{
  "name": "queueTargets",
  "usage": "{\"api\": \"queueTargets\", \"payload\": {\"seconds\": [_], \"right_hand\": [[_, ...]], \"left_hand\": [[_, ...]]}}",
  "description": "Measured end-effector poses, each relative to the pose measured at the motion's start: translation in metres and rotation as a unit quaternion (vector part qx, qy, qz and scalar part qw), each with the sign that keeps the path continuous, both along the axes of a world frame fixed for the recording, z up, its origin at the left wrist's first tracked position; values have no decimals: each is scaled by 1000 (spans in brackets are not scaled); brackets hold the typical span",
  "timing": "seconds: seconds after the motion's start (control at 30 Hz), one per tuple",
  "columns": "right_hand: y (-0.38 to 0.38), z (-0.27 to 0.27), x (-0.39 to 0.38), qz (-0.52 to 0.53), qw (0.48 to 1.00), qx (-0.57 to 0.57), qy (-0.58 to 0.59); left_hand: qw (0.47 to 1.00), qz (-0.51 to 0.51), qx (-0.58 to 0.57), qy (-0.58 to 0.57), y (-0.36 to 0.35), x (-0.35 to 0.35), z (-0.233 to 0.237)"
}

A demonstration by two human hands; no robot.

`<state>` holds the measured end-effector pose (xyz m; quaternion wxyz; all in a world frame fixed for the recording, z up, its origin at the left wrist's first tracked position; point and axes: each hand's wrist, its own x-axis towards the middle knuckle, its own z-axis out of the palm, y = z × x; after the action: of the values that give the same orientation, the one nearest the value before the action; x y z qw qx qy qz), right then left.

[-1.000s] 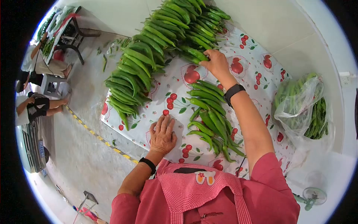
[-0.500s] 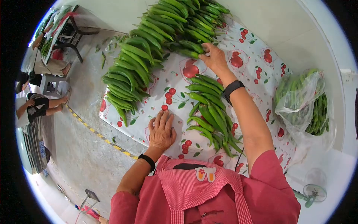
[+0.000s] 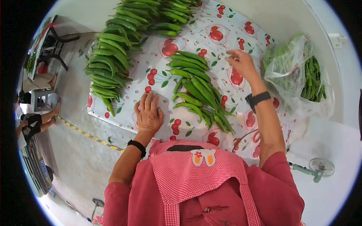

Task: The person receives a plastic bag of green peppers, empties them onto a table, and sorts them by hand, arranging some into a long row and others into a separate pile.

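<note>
The left hand [image 3: 149, 113] lay flat and open on the cherry-print tablecloth [image 3: 226, 34], fingers spread, gripping nothing. Just to its right sat a small pile of green peppers [image 3: 196, 88], laid roughly parallel with the stems toward the left hand. The right hand [image 3: 243, 64] hovered on the pile's other side, fingers loosely bent and empty, with a dark watch [image 3: 257, 100] on its wrist. A long bank of peppers [image 3: 109, 60] ran along the cloth's far and left edges, well apart from both hands. A clear plastic bag [image 3: 298, 75] (more green peppers inside) slumped near the right hand.
</note>
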<state>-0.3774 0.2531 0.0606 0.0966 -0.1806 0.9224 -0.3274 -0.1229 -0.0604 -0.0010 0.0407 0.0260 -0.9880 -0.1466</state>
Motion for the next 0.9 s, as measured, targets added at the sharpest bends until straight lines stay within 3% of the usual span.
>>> {"api": "queueTargets", "payload": {"seconds": [0.03, 0.13, 0.53, 0.77, 0.9], "right_hand": [[10, -2, 12, -3, 1000, 0, 2], [25, -15, 39, -44, 988, -29, -145], [-56, -33, 30, -3, 999, 28, 21], [-84, -41, 14, 36, 993, 98, -45], [-86, -39, 21, 8, 998, 27, -52]], "left_hand": [[1000, 0, -8, 2, 0, 0, 0], [1000, -1, -19, 5, 0, 0, -1], [1000, 5, -12, -2, 0, 0, -1], [1000, 6, -1, -7, -1, 1, 0], [1000, 4, -3, -7, -1, 1, -1]]}}
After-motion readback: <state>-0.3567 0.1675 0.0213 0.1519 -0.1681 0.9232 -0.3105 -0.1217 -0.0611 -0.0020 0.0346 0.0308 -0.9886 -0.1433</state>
